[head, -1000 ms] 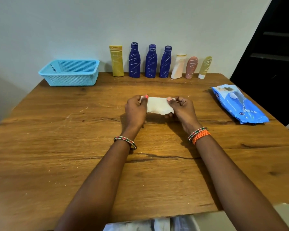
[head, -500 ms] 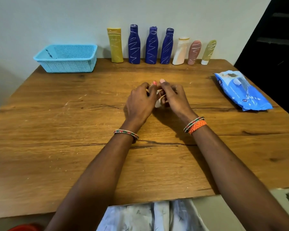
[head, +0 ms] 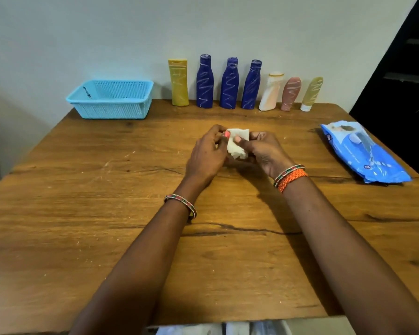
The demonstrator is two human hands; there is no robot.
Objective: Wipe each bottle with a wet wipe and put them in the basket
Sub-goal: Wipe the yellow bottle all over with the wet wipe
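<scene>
Both hands' grip [head: 237,146] pinches crumpled soft white wipe [head: 238,147].

- A plain pale wall [head: 107,32] stands behind, evenly lit, with no marks showing.
- A wooden table [head: 82,238] fills most of the view; its brown top shows dark grain lines, cracks and light scratches.
- A dark opening [head: 409,81] lies at the right, with faint horizontal bars inside.
- Soft shadow falls on the wall at the lower left.
</scene>
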